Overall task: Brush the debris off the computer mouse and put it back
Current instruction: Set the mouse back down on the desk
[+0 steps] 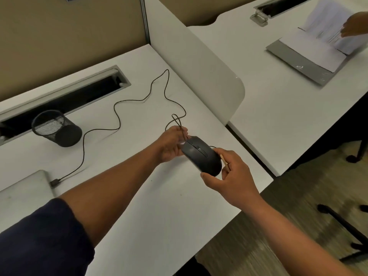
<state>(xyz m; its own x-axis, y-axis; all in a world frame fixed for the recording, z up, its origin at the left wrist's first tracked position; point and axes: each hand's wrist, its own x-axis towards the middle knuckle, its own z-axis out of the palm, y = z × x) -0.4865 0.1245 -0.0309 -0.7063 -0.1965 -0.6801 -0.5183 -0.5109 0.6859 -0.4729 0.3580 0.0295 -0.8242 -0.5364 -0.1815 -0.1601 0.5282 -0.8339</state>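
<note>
Computer mouse (202,156) — black, held above the desk (159,196) in the right hand's (233,176) curled fingers — left hand (171,145) pinching its cord (117,118) just beyond.

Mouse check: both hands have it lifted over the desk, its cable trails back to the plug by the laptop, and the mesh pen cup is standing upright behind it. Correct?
Not quite. The head view shows the mesh pen cup tipped over on its side, not upright. The rest holds: the left hand and right hand have the mouse lifted over the desk, and its cable trails back to the plug by the laptop.
</note>
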